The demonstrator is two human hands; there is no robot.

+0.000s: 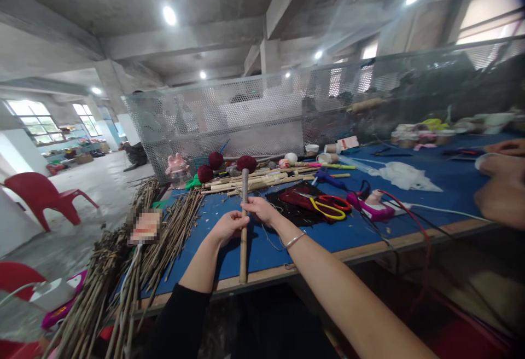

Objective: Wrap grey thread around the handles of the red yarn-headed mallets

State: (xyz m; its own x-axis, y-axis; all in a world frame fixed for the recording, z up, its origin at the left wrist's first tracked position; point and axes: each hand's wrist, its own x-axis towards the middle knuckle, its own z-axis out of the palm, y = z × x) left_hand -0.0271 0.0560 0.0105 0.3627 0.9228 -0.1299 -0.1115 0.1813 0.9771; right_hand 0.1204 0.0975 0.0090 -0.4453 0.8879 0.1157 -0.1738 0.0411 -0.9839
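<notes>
Left hand, right hand clenched, close together — forearms stretched forward.

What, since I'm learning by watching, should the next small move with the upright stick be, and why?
Probably nudge its foot inward: the stick stands on the very edge of the table, with left hand and right hand gripping mid-shaft.

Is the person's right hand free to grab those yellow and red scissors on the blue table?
Likely yes, once it lets go: the right hand grips the upright bamboo stick together with the left hand. The scissors lie uncovered just to its right on the table, with nothing between.
</notes>
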